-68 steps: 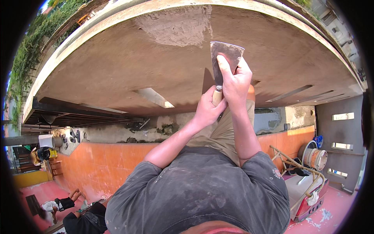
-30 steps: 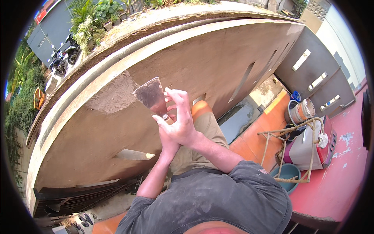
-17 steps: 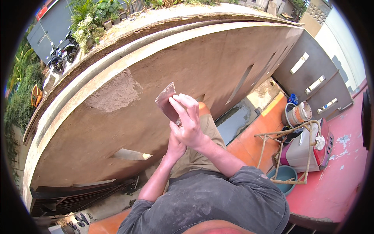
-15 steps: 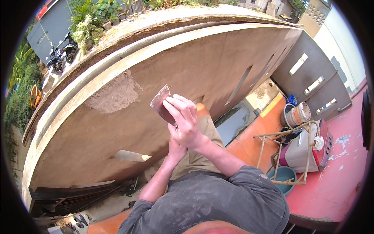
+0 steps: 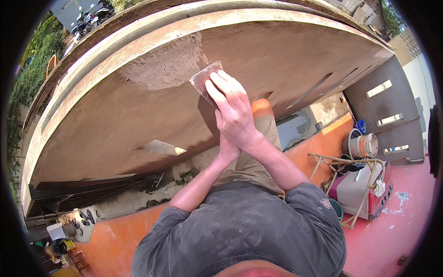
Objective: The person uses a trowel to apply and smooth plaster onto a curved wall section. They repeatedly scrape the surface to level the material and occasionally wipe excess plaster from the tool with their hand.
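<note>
A broad, stained putty knife (image 5: pixel 205 70) sits in my hands in front of the brown plastered wall (image 5: pixel 300 55). My right hand (image 5: pixel 236 108) is closed on it, fingertips pressed on the blade's face. My left hand (image 5: pixel 227 143) is below and behind the right one, wrapped round the handle, which it and my right hand mostly hide. Just beyond the blade is a pale, rough patch of plaster (image 5: pixel 161 60). I cannot tell whether the blade touches the wall.
Narrow slots (image 5: pixel 161 147) pierce the wall above a concrete ledge. At right stand buckets (image 5: pixel 367 145), a rusty tube frame (image 5: pixel 318 159) and a white-and-maroon appliance (image 5: pixel 357 194) beside a pink wall (image 5: pixel 406 217). A dark metal grille (image 5: pixel 69 198) lies at lower left.
My view has swung back from the turn toward the right. The blade now appears higher, nearer the rough patch. My right hand has moved from around the blade's side onto its face.
</note>
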The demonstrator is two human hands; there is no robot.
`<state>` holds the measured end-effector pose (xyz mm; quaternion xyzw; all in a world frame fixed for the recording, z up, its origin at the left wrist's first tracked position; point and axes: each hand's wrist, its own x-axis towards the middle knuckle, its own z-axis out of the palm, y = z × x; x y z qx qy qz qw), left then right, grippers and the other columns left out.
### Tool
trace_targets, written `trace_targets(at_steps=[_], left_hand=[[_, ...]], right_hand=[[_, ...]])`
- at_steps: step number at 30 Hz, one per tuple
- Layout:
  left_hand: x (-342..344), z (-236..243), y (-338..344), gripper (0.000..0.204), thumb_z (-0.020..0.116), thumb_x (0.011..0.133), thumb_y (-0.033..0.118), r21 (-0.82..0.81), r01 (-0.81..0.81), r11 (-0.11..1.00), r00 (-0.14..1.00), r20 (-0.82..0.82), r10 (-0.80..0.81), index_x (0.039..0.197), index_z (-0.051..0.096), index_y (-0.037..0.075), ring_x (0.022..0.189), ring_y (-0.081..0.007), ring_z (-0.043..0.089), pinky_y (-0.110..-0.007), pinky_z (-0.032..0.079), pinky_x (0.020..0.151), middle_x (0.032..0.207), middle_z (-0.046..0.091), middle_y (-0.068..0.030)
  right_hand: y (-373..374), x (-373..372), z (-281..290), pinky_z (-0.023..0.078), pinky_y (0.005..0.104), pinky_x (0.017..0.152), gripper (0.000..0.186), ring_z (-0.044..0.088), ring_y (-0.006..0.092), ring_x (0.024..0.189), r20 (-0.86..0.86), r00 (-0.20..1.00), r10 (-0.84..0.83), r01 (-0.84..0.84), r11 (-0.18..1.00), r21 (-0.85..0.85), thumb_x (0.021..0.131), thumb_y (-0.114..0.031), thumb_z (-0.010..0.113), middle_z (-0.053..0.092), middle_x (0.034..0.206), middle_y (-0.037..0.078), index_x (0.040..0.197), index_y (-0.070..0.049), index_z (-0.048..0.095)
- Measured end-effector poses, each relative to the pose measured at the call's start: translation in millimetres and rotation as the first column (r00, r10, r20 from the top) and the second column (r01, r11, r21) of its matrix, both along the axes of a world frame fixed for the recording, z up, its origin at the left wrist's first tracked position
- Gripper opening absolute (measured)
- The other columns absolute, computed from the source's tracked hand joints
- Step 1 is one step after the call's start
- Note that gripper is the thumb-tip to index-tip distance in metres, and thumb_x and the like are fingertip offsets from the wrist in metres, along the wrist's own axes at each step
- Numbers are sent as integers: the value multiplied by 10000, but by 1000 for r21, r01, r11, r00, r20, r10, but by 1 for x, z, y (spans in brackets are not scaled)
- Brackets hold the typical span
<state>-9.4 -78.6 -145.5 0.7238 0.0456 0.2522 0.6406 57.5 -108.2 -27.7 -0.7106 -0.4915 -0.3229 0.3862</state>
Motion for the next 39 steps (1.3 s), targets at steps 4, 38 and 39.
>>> trace_targets(at_steps=[4, 38, 39], left_hand=[[-6, -9, 0, 578, 650, 949, 66, 37, -84, 996, 996, 28, 83, 1457, 377, 37, 1315, -247, 471, -383, 439, 1043, 1378, 456, -127], [1, -11, 7, 418, 655, 980, 141, -433, 236, 870, 972, 93, -217, 1350, 492, 35, 1201, -213, 575, -358, 536, 921, 1324, 550, -106], [-3, -8, 5, 297, 657, 981, 133, -545, 278, 791, 959, 114, -258, 1222, 508, 41, 966, -177, 585, -320, 510, 742, 1117, 566, -78]], right_hand=[[6, -5, -3, 463, 467, 1117, 488, 506, 339, 1352, -19, 999, 32, -32, 999, -25, 796, 68, 622, 568, 1377, 163, 1282, 35, 610], [-13, -7, -12, 471, 479, 1060, 635, 495, 363, 1368, -266, 957, 113, -112, 994, 21, 753, -37, 791, 479, 1494, 207, 1363, -22, 613], [-13, -8, -12, 495, 440, 1004, 552, 559, 303, 1257, -418, 897, 143, -88, 985, 149, 797, -68, 779, 541, 1414, 182, 1326, -21, 627]])
